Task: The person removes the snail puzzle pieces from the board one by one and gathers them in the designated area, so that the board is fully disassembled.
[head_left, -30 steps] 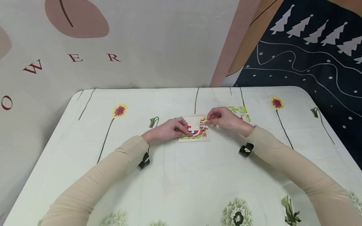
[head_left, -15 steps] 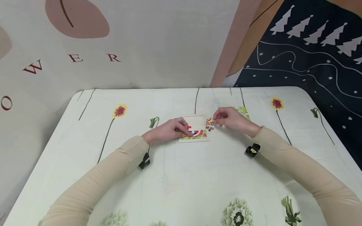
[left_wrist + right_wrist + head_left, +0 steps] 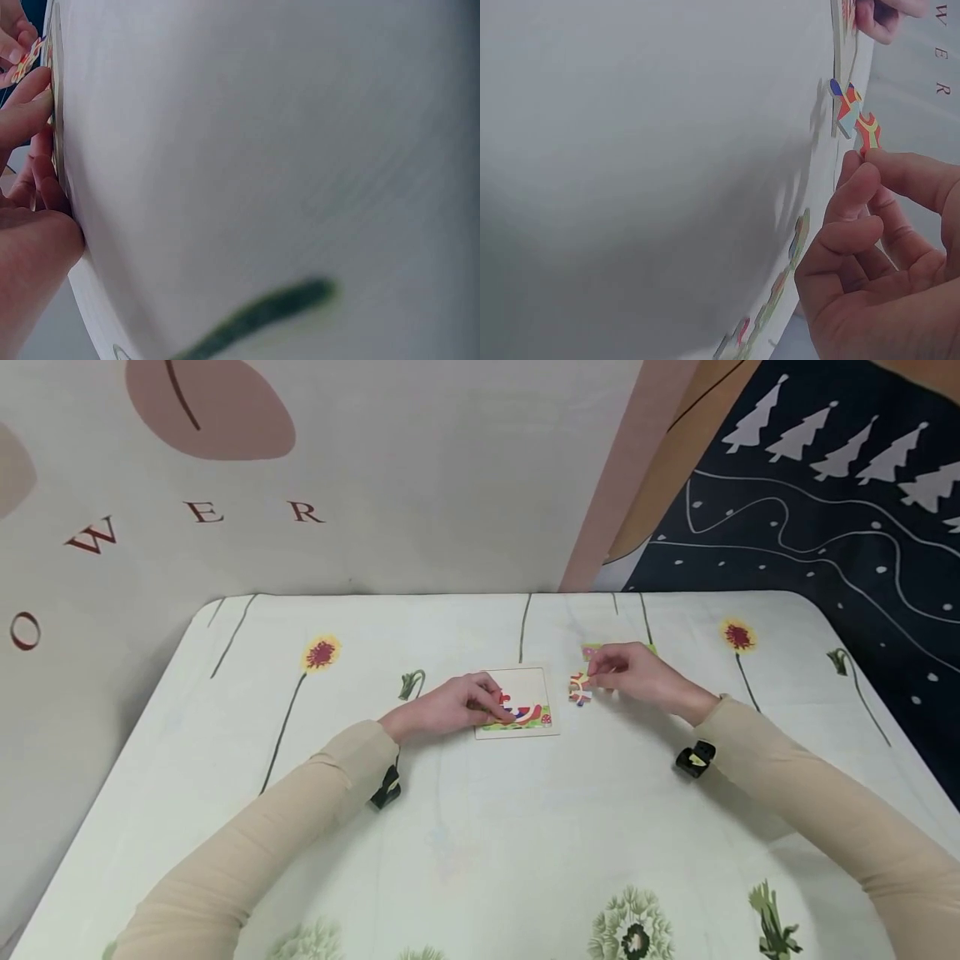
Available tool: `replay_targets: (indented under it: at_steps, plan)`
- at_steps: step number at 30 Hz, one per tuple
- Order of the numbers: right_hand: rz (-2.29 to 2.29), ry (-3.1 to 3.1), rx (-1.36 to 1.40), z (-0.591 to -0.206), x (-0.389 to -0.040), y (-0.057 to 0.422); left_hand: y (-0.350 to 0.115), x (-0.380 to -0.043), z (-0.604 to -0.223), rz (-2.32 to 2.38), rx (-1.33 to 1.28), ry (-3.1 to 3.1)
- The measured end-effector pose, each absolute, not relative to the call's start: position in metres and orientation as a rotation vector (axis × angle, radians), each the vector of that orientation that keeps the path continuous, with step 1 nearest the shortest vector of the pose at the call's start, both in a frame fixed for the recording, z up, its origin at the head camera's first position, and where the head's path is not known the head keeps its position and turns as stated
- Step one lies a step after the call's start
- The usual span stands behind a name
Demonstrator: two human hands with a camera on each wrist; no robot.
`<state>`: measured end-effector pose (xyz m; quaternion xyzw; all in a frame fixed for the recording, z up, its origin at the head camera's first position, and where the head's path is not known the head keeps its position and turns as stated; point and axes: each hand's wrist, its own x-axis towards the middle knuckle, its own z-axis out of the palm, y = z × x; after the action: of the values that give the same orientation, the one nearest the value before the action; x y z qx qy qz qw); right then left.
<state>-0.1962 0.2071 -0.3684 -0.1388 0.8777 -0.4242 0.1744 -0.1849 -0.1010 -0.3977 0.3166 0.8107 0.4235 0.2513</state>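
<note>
1. Rising at the left, behind your table (image 3: 450,827), a pale backdrop (image 3: 390,485) is lettered in dark red.
2. Your left sleeve (image 3: 300,806), beige, reaches in from the lower left, with a black device (image 3: 386,787) near its cuff. Beyond it, a printed sunflower (image 3: 321,653) shows on the white cloth surface.
3. Your left hand (image 3: 450,703) rests over the left side of the puzzle board (image 3: 529,683), its fingers loosely bent and its thumb and forefinger pressing on the face.
4. That puzzle board lies flat near the far edge of the table, between your two hands. Colourful fitted pieces (image 3: 537,717) run along its near side, with a red bit rising beside your fingertips; the upper part is pale and bare.
5. Just right of the board, and apart from it, you pinch a puzzle section (image 3: 580,688) between the thumb and forefinger of your right hand (image 3: 641,677). It is red, yellow and pale blue, with a dark blue knob. Your other fingers curl toward the palm.
6. Behind that hand, and partly hidden by it, green and pink loose pieces (image 3: 590,651) lie on the table.
7. Your right sleeve (image 3: 795,785) comes in from the lower right, with a second black device (image 3: 695,760) below its cuff. Farther right stand another sunflower print (image 3: 738,634) and a dark backdrop (image 3: 832,518) with white trees.
</note>
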Motion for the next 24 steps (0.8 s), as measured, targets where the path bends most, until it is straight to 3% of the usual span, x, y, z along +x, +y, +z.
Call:
replay_targets:
  at_steps: [24]
  plan:
    - [-1.156,2.552,-0.337,-0.364,-0.2,0.245,-0.101,-0.184,-0.393,1.155,0.864,2.206]
